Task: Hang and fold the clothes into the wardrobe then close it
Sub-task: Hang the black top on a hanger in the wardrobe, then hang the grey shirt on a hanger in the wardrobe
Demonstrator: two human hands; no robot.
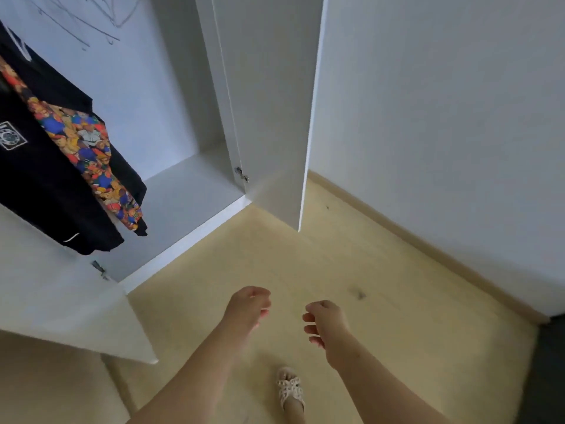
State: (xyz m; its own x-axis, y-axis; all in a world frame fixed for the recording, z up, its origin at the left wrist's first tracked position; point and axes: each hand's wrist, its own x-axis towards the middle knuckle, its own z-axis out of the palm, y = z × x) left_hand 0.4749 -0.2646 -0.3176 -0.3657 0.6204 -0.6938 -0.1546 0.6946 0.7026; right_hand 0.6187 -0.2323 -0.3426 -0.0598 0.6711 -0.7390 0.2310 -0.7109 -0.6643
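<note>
White wardrobe (189,191) at far left, standing open. Right door (275,117) swung out toward the middle, left door (61,301) swung out at near left, with a metal hinge (241,174) low on the right one. Hanging inside at left, above the bottom panel: black garment (39,185) with a small white square print, nearest; just behind it and touching, a bright patterned shirt (88,148); behind that, more black cloth (46,78). Grey scribbles (91,22) on the back panel.

Left hand (249,307) and right hand (327,322) low in the near middle over the yellow floor (336,264), apart from each other, fingers loosely curled, holding nothing, well apart from wardrobe and clothes. Nearer, between the forearms, one foot in a pale strappy sandal (290,390). White wall (443,117) at right.
</note>
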